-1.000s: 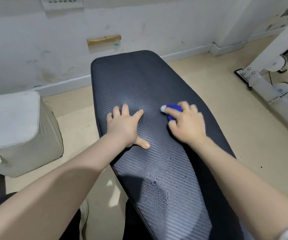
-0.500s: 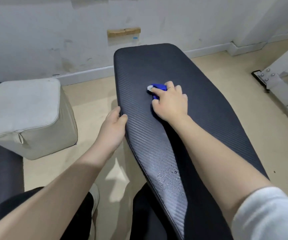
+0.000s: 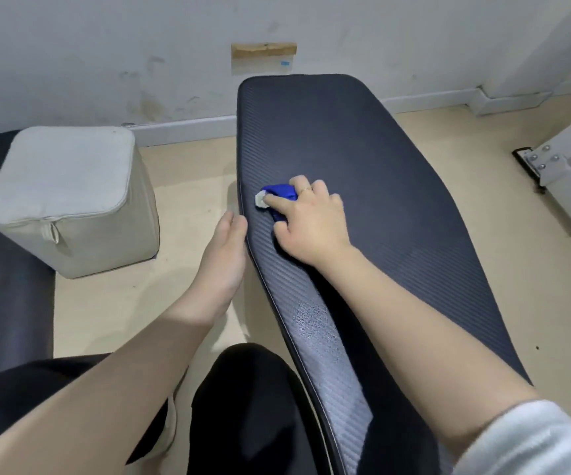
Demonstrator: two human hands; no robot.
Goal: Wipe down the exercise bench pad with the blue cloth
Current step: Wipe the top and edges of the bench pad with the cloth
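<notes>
The black ribbed bench pad (image 3: 373, 173) runs from the wall toward me, with water droplets on its near left part. My right hand (image 3: 311, 221) lies on the pad near its left edge and grips the bunched blue cloth (image 3: 282, 193), whose white corner sticks out past my fingers. My left hand (image 3: 224, 255) rests against the pad's left side edge, fingers straight and pointing away from me.
A beige padded cube (image 3: 68, 200) stands on the floor to the left. A dark seat (image 3: 9, 310) is at the far left. A white machine frame (image 3: 562, 166) stands at the right. The wall (image 3: 140, 56) is close behind the pad. My dark-clad knees are below.
My left hand came off the pad's top and now sits at its left side edge. My right hand slid the cloth leftward across the pad toward that edge.
</notes>
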